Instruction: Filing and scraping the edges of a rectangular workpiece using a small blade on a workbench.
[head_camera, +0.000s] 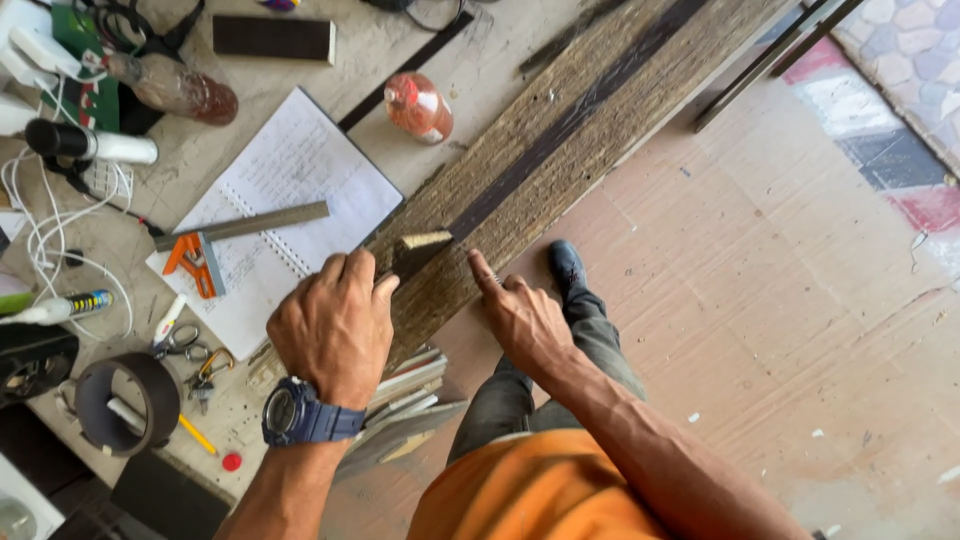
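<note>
The person is standing at the table (470, 60) and looking down at a long, rough board (560, 140) with a dark strip along its middle, which is running from the centre of the view up toward 1 o'clock and overhanging the table's edge. The left hand (335, 325), wearing a blue wristwatch (300, 412), is closing around a small wooden block (418, 250) and pressing it onto the near end of the board; the fingers are wrapping the block tightly. The right hand (522, 315) is resting just at 3 o'clock of the block, mostly open, with the forefinger stretching out and touching the board's edge while holding nothing. Judging from this, the block is only being set or rubbed at the near end, and most of the board's length toward 1 o'clock is looking as coarse as the rest, so the work seems to be at an early stage; I cannot tell whether the block carries any abrasive. At 9 o'clock of the left hand an open notebook (290, 190) is lying with a combination square (215, 240) across it. A plastic bottle (418, 105) is lying at 12 o'clock, a roll of tape (125, 400) at 8 o'clock, and the cardboard-covered floor (780, 330) is spreading at 3 o'clock.
</note>
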